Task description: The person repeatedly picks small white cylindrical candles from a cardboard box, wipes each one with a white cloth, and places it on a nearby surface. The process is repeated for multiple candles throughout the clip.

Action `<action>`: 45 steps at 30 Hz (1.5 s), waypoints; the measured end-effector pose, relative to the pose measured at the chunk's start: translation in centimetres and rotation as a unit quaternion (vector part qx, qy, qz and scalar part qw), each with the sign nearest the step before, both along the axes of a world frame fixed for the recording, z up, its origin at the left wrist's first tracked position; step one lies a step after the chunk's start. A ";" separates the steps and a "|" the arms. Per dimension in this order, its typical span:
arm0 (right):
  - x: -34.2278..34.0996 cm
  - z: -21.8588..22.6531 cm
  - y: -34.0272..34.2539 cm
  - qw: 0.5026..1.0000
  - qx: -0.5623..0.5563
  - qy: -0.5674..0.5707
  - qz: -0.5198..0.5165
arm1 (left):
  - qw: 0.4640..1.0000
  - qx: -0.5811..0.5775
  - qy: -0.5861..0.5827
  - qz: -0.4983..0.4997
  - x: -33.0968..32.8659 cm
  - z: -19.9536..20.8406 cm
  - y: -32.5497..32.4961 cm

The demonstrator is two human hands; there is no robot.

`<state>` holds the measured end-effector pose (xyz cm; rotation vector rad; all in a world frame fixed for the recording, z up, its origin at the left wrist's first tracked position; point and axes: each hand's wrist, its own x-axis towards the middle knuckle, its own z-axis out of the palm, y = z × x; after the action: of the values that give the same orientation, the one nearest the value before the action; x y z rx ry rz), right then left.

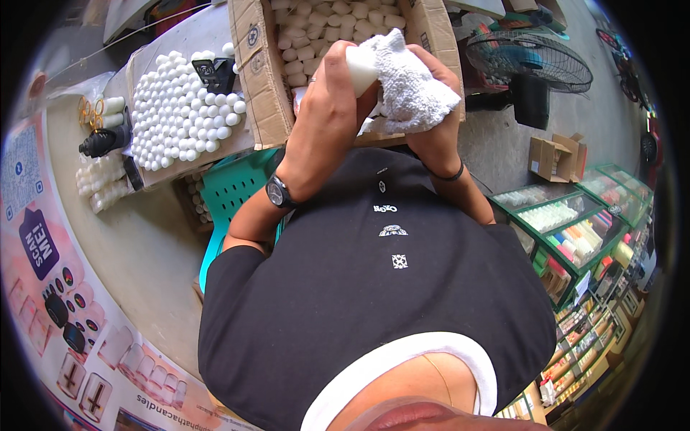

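Observation:
My left hand [325, 118] is closed around a short white candle [361, 73], with its rounded end toward the right. My right hand [437, 147] grips a bunched white terry cloth [410, 90], which touches the candle and covers most of that palm and its fingers. Both hands are raised over the near edge of an open cardboard carton [264, 86]. Inside the carton lie many similar white candles [338, 23], heaped loosely. Whether the candle has a wick cannot be made out.
Left of the carton, a table carries rows of upright white candles [180, 115], a black device [213, 74] and orange-handled scissors [88, 111]. A teal plastic chair [228, 190] stands below. To the right are a fan [532, 86], a small carton [553, 159] and glass display cases [568, 223].

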<state>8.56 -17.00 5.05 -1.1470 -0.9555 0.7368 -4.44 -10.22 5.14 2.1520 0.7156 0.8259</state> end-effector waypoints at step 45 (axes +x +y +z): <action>9.5 -8.2 2.3 0.959 0.151 0.171 -0.166 | 0.616 -0.303 -0.192 0.701 -48.1 -39.9 19.5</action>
<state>18.04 -14.74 -3.13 -0.8467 -0.5413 0.4755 -52.57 9.33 -34.74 0.3982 2.0787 1.3857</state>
